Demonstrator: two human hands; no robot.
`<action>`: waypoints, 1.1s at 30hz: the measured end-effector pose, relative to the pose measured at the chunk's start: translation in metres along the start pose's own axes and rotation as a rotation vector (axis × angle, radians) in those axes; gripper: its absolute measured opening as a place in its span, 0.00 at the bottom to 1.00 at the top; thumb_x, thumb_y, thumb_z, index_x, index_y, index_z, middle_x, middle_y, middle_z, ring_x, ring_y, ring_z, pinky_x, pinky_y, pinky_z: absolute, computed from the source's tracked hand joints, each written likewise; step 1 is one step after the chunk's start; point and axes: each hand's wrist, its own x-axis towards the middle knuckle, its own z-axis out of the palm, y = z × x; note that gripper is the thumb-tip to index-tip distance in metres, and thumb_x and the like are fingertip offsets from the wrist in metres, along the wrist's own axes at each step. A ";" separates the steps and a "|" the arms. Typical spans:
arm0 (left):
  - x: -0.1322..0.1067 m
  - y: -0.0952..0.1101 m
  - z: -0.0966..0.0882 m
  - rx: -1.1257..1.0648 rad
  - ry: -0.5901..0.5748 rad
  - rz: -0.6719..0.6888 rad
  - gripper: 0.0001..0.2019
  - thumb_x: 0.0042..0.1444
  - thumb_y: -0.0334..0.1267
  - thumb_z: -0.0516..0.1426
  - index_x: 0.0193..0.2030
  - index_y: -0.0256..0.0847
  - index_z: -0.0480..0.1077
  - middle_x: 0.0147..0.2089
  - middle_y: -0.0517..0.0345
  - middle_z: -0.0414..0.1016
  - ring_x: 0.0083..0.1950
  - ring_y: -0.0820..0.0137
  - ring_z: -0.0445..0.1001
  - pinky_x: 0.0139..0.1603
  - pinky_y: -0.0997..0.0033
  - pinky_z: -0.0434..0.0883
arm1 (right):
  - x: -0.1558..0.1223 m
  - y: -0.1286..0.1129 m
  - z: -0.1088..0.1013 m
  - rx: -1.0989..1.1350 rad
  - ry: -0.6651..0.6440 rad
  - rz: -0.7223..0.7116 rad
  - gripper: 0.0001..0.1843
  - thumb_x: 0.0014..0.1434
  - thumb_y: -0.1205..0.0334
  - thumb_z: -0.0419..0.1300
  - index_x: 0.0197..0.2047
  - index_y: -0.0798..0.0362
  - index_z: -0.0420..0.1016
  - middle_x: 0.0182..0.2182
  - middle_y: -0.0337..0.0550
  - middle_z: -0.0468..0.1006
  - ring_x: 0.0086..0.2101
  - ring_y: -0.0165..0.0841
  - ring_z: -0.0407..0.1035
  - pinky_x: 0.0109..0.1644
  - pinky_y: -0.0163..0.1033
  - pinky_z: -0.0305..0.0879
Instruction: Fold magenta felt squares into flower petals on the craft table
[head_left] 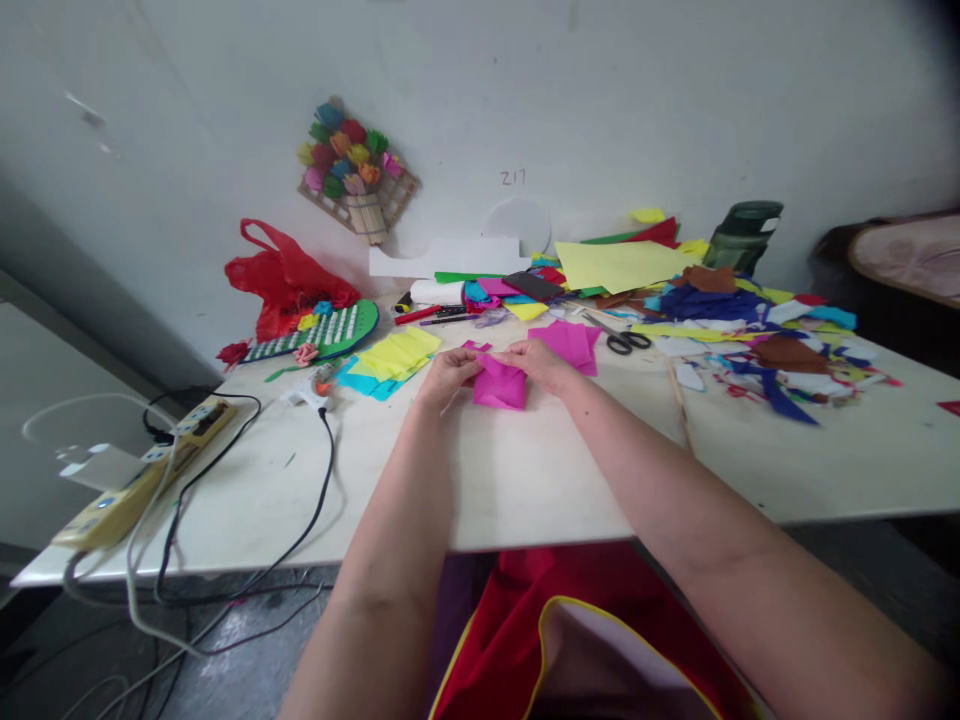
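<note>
A square of magenta crepe paper (500, 386) is held between my two hands over the middle of the white table. My left hand (451, 374) pinches its upper left edge, and my right hand (537, 364) grips the top right part with thumb and fingers. Just behind my right hand lies a stack of magenta paper squares (571, 346). To the left of my left hand are yellow paper squares (399, 352), partly over blue paper squares (367, 380). Black-handled scissors (627, 342) rest to the right of the magenta stack.
A white glue gun (306, 394) with a black cord lies at the left, near a power strip (142, 478). Coloured paper scraps (780, 350) are heaped at the right, before a green bottle (744, 236). A red plastic bag (281, 275) stands at the back left.
</note>
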 end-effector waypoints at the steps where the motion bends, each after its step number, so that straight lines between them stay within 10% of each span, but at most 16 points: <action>1: -0.001 0.001 0.001 0.012 0.010 -0.001 0.15 0.37 0.40 0.64 0.31 0.34 0.72 0.25 0.60 0.72 0.23 0.77 0.67 0.26 0.75 0.66 | 0.000 0.000 0.000 0.003 -0.006 -0.003 0.21 0.40 0.47 0.65 0.18 0.56 0.64 0.16 0.31 0.58 0.20 0.23 0.51 0.26 0.33 0.45; 16: -0.001 0.000 0.000 0.034 -0.028 -0.001 0.17 0.39 0.47 0.63 0.28 0.34 0.68 0.21 0.64 0.66 0.21 0.80 0.62 0.24 0.77 0.62 | 0.000 -0.001 0.001 -0.052 0.017 -0.038 0.21 0.40 0.47 0.64 0.17 0.56 0.63 0.15 0.31 0.59 0.20 0.23 0.52 0.25 0.32 0.48; 25: -0.001 0.001 0.000 -0.024 -0.030 -0.031 0.17 0.38 0.46 0.64 0.26 0.35 0.65 0.19 0.65 0.63 0.19 0.80 0.60 0.22 0.77 0.59 | 0.003 0.000 0.005 -0.138 0.057 -0.175 0.15 0.45 0.58 0.63 0.37 0.55 0.73 0.11 0.25 0.57 0.15 0.22 0.49 0.22 0.30 0.49; 33: 0.001 -0.001 0.000 -0.051 0.001 -0.086 0.14 0.39 0.43 0.63 0.26 0.36 0.64 0.19 0.65 0.64 0.18 0.79 0.60 0.20 0.77 0.57 | 0.006 0.000 0.006 -0.043 -0.025 -0.274 0.13 0.45 0.67 0.61 0.37 0.53 0.79 0.39 0.42 0.80 0.45 0.34 0.71 0.53 0.41 0.62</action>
